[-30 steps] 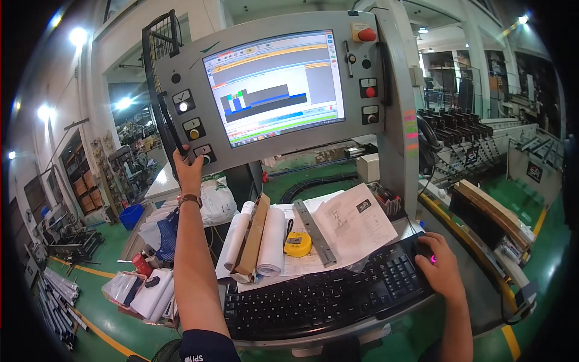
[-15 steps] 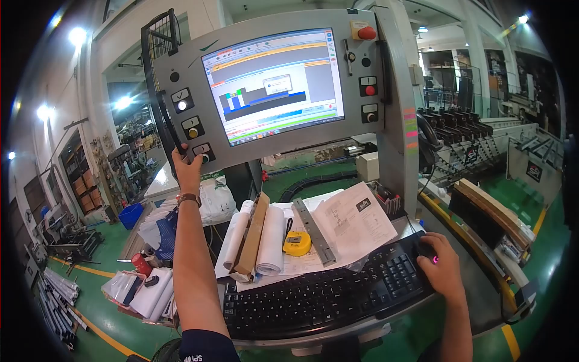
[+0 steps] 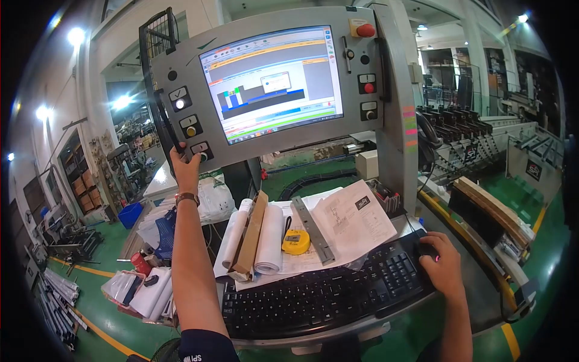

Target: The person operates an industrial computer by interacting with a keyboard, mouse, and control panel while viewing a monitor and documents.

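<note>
My left hand (image 3: 187,168) is up at the lower left corner of a grey control panel (image 3: 283,142). Its fingers close round the lower end of the black side handle (image 3: 164,117), and the thumb reaches the lowest button (image 3: 202,156) on that side. Low on the right, my right hand (image 3: 442,263) is wrapped over a dark computer mouse (image 3: 427,251), mostly hidden under the palm. A black keyboard (image 3: 319,300) lies just left of it. The panel's lit screen (image 3: 274,84) shows a coloured diagram and a small dialog box.
Behind the keyboard lie paper rolls (image 3: 269,241), an open cardboard box (image 3: 251,235), a yellow tape measure (image 3: 295,242), a metal bar (image 3: 312,231) and printed drawings (image 3: 356,220). A red emergency stop (image 3: 365,30) tops the panel. Stacked boards (image 3: 496,208) stand at right.
The camera view has shifted very slightly. Both hands keep their places, the left at the panel corner and the right on the mouse.
</note>
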Available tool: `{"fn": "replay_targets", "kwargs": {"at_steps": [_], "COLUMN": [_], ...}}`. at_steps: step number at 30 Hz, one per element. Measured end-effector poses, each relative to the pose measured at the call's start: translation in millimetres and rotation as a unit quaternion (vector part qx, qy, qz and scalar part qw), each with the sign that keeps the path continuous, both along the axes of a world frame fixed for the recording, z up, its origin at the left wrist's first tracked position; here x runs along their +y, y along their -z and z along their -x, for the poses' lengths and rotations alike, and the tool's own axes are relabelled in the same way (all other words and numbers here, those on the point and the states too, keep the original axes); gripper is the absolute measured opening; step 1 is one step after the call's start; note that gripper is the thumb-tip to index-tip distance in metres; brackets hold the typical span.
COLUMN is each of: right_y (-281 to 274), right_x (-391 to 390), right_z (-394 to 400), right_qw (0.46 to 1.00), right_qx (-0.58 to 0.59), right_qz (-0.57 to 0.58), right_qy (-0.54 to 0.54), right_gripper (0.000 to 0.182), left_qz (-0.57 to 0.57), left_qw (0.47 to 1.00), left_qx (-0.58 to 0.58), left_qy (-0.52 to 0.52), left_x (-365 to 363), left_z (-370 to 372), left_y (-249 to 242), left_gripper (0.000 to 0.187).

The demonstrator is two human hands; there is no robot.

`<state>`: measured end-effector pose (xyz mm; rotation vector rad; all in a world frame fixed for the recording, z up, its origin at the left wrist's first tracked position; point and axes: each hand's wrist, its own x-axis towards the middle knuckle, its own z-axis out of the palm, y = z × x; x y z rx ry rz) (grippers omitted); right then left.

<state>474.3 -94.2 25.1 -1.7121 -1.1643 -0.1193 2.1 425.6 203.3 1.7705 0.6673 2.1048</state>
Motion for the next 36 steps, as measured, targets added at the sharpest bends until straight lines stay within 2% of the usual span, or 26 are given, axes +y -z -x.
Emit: {"fn": "replay_targets", "kwargs": {"at_steps": [16,36], "right_y": [1.2,-4.5], "right_x": [-1.7,-1.9], "right_z": [-1.4,2.5], "right_qw": [0.999,0.999], "right_qx": [-0.032,0.002], "right_qz": [0.003,0.022], "right_qy": [-0.019,-0.025], "right_gripper": [0.049,0.048], "left_qz": [0.002,-0.008], "left_qw": [1.000,1.000], "left_qx": [-0.006,-0.012], "left_qy": [0.014,0.018], "left_x": [-1.7,-4.5], "left_z": [0.5,-2.1], "left_y": [0.2,-0.2], "left_gripper": [0.056,0.058]}}
